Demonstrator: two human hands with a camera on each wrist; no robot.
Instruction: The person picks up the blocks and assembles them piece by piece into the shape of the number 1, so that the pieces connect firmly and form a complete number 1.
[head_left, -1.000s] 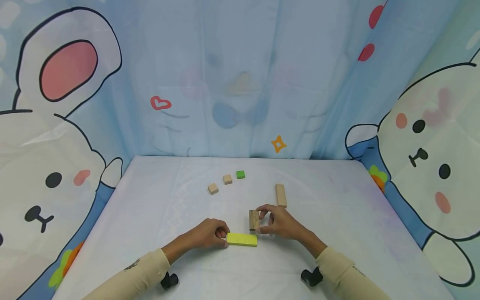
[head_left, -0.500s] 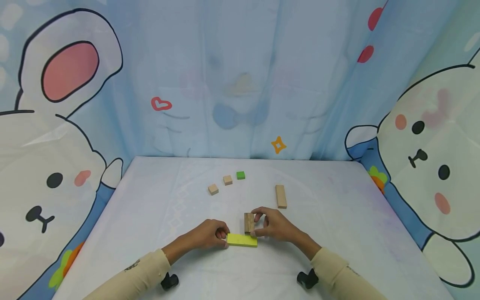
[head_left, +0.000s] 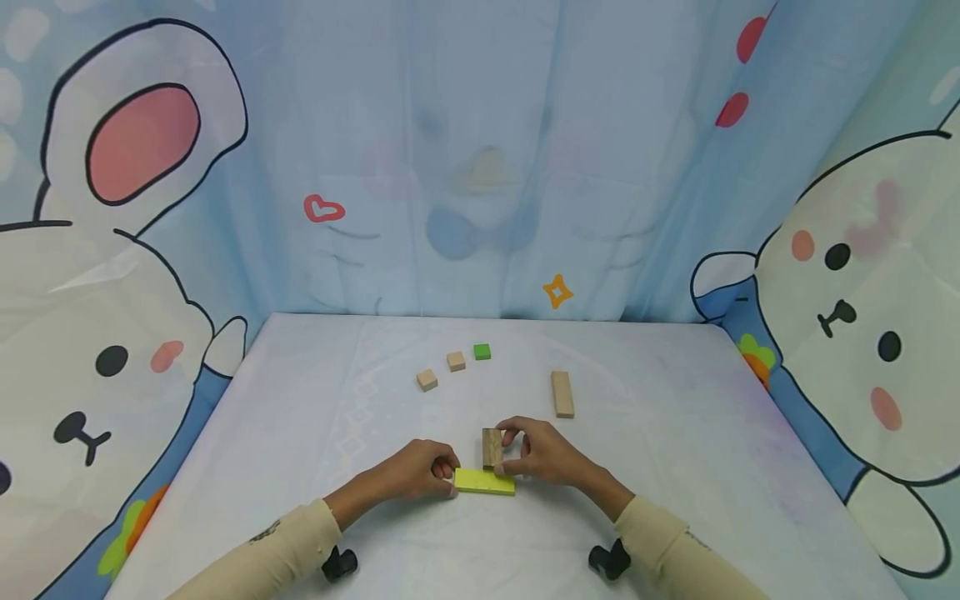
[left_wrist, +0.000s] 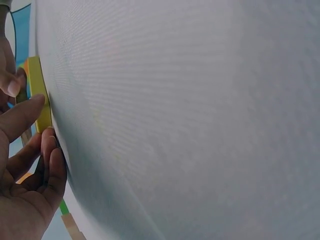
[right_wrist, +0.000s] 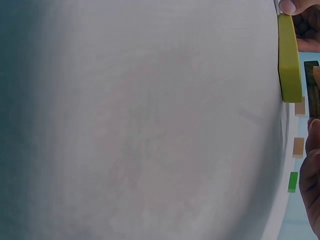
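A flat yellow block (head_left: 485,482) lies on the white cloth in the head view, its left end pinched by my left hand (head_left: 420,468). The left wrist view has the thumb on the yellow block's (left_wrist: 39,85) face and fingertips at its end. My right hand (head_left: 546,452) pinches a dark-grained wooden block (head_left: 491,448) between thumb and fingers. That block's lower end is right behind the yellow block's far edge, near its middle. In the right wrist view the dark block (right_wrist: 312,92) appears beyond the yellow block (right_wrist: 289,60), partly covered by fingers.
A pale wooden block (head_left: 562,394) lies behind my right hand. Farther back stand a plain wooden cube (head_left: 427,380), a second wooden cube (head_left: 456,361) and a green cube (head_left: 482,352). A blue printed curtain (head_left: 480,167) hangs behind the table.
My right hand has carried the dark wooden block leftward and slightly nearer, from the yellow block's right end to its middle. The left hand and yellow block have stayed in place.
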